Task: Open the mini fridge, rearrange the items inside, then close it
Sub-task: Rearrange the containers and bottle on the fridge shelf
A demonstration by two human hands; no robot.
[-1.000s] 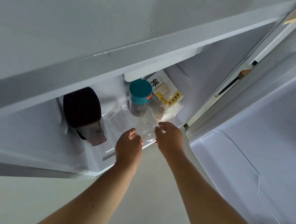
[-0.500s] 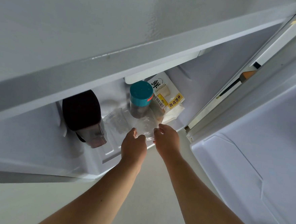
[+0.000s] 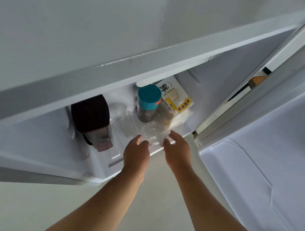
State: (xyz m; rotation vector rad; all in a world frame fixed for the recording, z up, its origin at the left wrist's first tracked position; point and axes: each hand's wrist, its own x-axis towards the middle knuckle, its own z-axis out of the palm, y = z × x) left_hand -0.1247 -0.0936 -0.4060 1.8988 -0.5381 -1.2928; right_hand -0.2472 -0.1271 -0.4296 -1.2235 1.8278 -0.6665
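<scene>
Right hand [image 3: 177,149] now spread off clear cup [image 3: 151,133], left hand [image 3: 136,153] touching it, at shelf edge.

Clear glossy plastic cup [image 3: 151,133], smooth white fridge liner [image 3: 38,143], possibly plastic

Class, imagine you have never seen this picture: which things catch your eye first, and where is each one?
The teal-lidded jar stands out at the back of the open mini fridge, beside a bread packet with a yellow label on its right. A dark-lidded pitcher sits at the left. In front, the left hand and right hand flank a clear plastic container.
</scene>
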